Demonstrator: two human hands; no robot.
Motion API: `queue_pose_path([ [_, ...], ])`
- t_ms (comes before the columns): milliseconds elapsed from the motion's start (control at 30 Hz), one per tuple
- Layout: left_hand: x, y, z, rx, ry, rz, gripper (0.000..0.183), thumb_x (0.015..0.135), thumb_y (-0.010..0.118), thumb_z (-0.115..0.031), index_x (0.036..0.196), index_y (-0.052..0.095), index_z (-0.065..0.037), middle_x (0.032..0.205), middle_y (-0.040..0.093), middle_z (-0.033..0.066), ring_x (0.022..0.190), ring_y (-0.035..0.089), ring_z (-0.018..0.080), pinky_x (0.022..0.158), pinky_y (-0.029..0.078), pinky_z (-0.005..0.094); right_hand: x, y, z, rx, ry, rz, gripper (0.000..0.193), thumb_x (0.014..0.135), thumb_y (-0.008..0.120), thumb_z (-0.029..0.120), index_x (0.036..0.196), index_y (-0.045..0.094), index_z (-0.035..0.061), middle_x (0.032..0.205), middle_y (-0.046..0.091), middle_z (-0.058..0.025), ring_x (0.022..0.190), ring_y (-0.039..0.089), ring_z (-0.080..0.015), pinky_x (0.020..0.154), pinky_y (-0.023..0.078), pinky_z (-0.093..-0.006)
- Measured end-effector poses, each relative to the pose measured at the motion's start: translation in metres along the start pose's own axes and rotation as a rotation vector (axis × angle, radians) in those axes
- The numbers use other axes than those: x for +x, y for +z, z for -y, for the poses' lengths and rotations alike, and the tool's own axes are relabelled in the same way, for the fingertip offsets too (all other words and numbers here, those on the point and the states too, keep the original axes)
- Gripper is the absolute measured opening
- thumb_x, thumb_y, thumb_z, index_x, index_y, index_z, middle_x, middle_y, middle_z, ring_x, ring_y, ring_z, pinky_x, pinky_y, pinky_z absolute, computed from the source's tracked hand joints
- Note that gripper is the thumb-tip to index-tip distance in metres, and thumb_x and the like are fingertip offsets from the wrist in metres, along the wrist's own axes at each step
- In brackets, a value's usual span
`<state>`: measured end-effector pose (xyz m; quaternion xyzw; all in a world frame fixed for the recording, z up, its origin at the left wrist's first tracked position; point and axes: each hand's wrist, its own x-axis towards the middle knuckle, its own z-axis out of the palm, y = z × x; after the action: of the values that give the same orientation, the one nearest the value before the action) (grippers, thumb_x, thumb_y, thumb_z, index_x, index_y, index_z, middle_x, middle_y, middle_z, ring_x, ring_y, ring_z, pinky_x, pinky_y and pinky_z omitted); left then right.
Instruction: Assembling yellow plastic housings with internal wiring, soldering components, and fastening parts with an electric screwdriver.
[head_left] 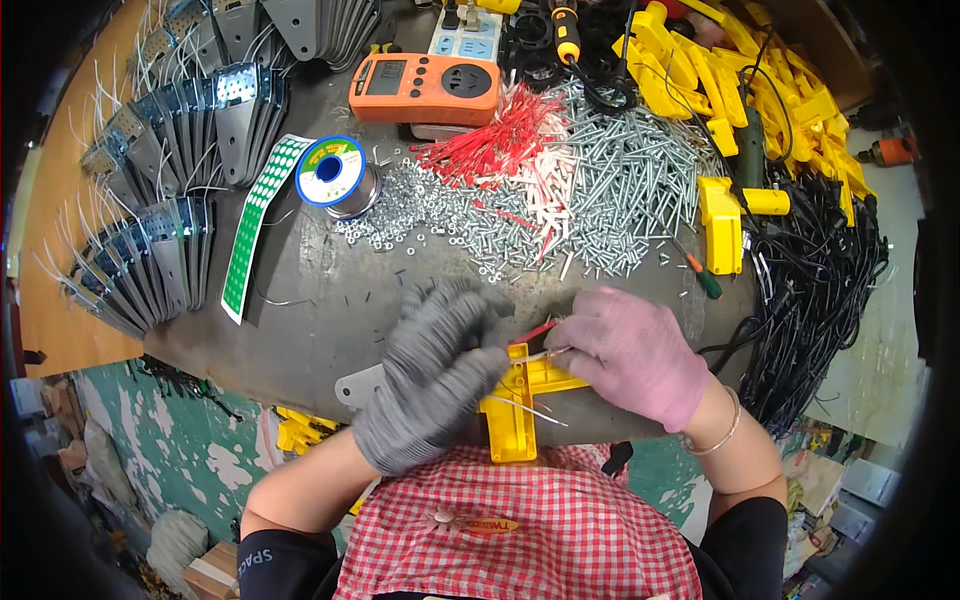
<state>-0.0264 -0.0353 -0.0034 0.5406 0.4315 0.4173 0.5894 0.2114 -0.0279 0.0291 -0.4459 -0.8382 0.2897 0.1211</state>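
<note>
Just in front of me lies a yellow T-shaped plastic housing [513,425], its open side facing up. My left hand [435,375], in a grey glove, is closed over its left side, thumb against it. From under that hand a grey metal plate [358,388] sticks out to the left. My right hand [630,355], in a pink glove, pinches a thin wire [545,355] above the housing's right arm. A red sleeve or wire [535,331] runs between the two hands. Another white wire [530,408] trails over the housing. The left fingertips are partly hidden.
Beyond my hands lie heaped screws [630,170], nuts [400,220] and red-and-white wires [490,140]. A solder spool [333,175], green sticker sheet [262,225] and orange meter [425,88] stand left of them. Metal plates [160,250] fan out left; yellow housings [720,70] and black cables [810,290] lie right.
</note>
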Motion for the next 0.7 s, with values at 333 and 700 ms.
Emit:
queue_pose_path([
  [333, -0.024, 0.017, 0.007, 0.886, 0.248, 0.014, 0.018, 0.076, 0.071, -0.018, 0.088, 0.064, -0.008, 0.115, 0.064, 0.0163, 0.109, 0.059, 0.038, 0.102, 0.036, 0.0507, 0.014, -0.003, -0.008, 0.334, 0.093, 0.042, 0.018, 0.086, 0.073, 0.023, 0.089, 0.072, 0.0052, 0.083, 0.067, -0.0123, 0.076, 0.067, -0.0304, 0.069, 0.053, -0.0383],
  [700, -0.004, 0.017, 0.001, 0.769, 0.418, -0.068, 0.019, 0.075, 0.078, -0.006, 0.092, 0.073, -0.012, 0.084, 0.069, 0.0045, 0.082, 0.066, 0.0257, 0.077, 0.05, 0.0375, 0.014, -0.005, 0.002, 0.535, 0.301, 0.079, 0.016, 0.09, 0.068, 0.017, 0.096, 0.071, 0.0023, 0.081, 0.066, -0.0134, 0.071, 0.065, -0.0265, 0.067, 0.051, -0.0352],
])
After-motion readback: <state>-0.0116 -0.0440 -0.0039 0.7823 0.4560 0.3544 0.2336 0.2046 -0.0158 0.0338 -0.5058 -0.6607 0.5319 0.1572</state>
